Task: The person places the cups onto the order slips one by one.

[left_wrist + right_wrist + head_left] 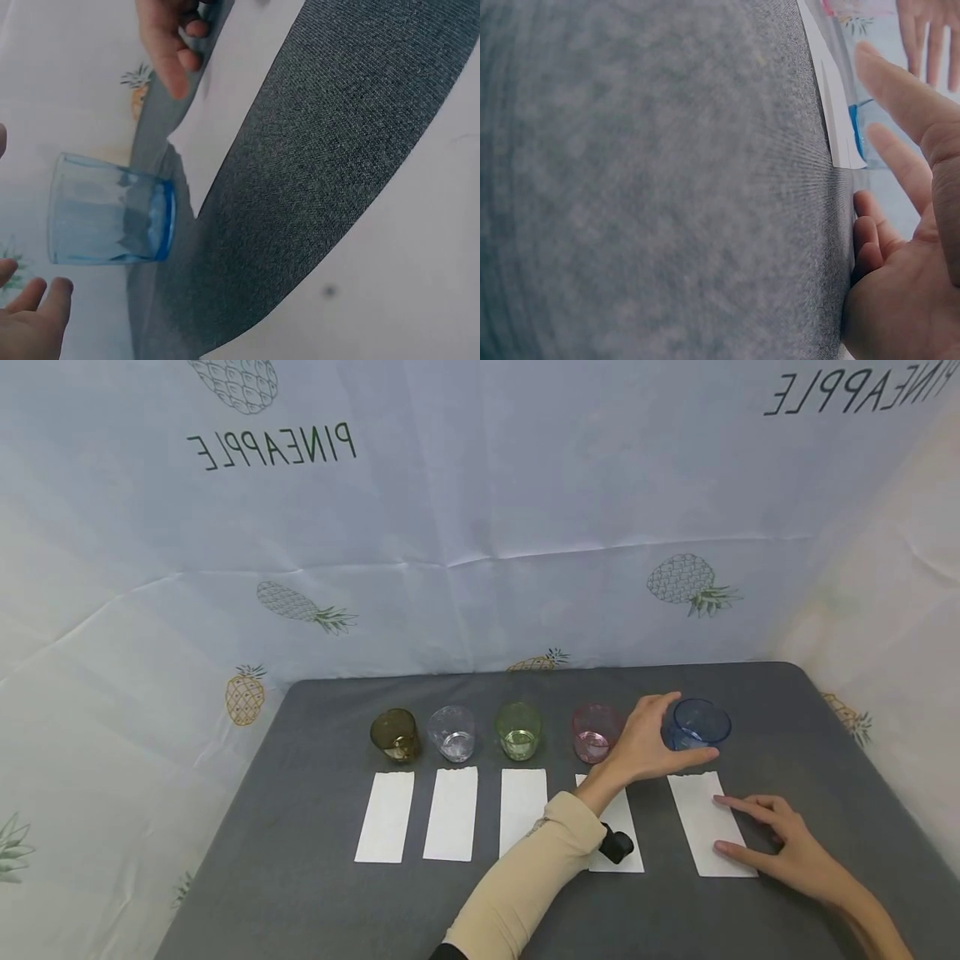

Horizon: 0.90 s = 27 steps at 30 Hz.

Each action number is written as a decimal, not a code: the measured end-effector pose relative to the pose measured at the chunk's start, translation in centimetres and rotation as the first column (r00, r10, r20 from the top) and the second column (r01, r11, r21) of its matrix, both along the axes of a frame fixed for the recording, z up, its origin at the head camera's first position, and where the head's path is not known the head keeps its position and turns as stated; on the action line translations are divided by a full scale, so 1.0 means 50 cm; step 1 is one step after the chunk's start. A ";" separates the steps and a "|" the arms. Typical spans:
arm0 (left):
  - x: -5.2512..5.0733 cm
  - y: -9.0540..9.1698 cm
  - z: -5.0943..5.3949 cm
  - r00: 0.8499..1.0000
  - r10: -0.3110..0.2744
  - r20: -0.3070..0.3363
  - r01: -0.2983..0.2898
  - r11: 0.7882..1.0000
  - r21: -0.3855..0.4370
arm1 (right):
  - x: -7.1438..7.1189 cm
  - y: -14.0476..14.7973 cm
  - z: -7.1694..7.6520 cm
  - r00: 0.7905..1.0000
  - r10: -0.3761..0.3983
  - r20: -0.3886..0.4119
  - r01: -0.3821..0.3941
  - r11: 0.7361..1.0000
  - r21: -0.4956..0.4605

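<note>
My left hand (648, 739), its arm in a beige sleeve, reaches to the blue glass (700, 724) at the back right. Thumb and fingers are spread around the glass's left side. In the left wrist view a gap shows between the fingers and the upright blue glass (112, 214). My right hand (795, 847) is at the right edge of the rightmost white paper strip (705, 831), with thumb and forefinger extended over it. Whether the fingertips press the paper is unclear. The right wrist view shows this hand (907, 262) with nothing in its grasp.
Left of the blue glass, a pink glass (595, 727), a green glass (518, 735), a clear glass (452, 735) and a brown glass (393, 735) stand in a row on the grey table (300, 893). White paper strips (384, 818) lie before them. A pineapple-print curtain (480, 510) hangs behind.
</note>
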<state>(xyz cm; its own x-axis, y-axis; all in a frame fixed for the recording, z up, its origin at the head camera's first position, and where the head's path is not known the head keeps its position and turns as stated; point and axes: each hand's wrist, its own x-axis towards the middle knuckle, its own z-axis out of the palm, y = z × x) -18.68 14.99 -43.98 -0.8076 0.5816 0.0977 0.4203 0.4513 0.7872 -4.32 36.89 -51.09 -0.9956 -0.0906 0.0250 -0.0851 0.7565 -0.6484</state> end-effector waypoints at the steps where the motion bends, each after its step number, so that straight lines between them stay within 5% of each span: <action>1: -0.001 0.005 -0.003 1.000 0.003 0.000 -0.003 1.000 -0.009 | 0.001 0.000 0.000 1.000 0.000 0.000 0.000 1.000 0.000; 14: -0.014 0.038 -0.029 1.000 0.026 -0.003 -0.026 0.998 -0.057 | 0.004 0.001 -0.001 0.999 0.012 -0.034 -0.012 1.000 -0.008; 27: -0.032 0.045 -0.041 1.000 0.006 -0.024 -0.006 1.000 -0.013 | 0.000 0.000 0.001 0.999 0.017 -0.028 -0.017 1.000 -0.007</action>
